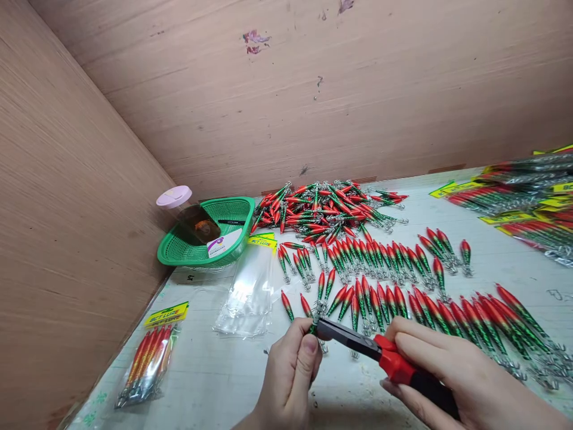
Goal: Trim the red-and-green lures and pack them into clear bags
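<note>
Pinching a lure, mostly hidden, in the closed left hand. Gripping red-and-black pliers by the handles in the right hand — slanting up and leftward, with tips right at the held lure. Cannot tell the spread of the jaws. Beyond both hands, on the white table, loose rows of red-and-green lures, and behind these, near the wall, a tangled heap. To the left, a filled packet, clear bags, and a green basket with a pink-lidded cup inside — to the far right, stacked packets of lures.
</note>
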Motion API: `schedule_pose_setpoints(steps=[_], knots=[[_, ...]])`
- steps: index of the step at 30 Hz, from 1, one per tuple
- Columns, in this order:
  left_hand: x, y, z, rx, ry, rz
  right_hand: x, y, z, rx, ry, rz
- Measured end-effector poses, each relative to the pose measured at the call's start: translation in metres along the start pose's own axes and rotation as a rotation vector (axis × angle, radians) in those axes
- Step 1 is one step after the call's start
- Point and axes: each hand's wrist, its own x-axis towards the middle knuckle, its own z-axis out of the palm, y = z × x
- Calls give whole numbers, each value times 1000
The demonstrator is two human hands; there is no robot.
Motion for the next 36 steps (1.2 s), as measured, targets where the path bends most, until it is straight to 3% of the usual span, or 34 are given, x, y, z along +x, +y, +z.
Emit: schedule_pose_setpoints(steps=[12, 17, 21, 26, 29, 36], knots=[[0, 1, -4, 365, 40, 160, 0, 0, -2, 14, -141, 15], [-2, -5, 0, 390, 106, 194, -5, 1, 2, 10, -69, 9], [-2, -5, -1, 366, 43, 201, -5, 4, -1, 22, -83, 3], [1, -4, -3, 208, -31, 87, 2, 5, -8, 78, -205, 35], [1, -5, -2, -15, -69, -37, 1, 7, -7, 106, -215, 90], [-2, 0, -1, -549, -282, -223, -7, 10, -7, 95, -301, 155]])
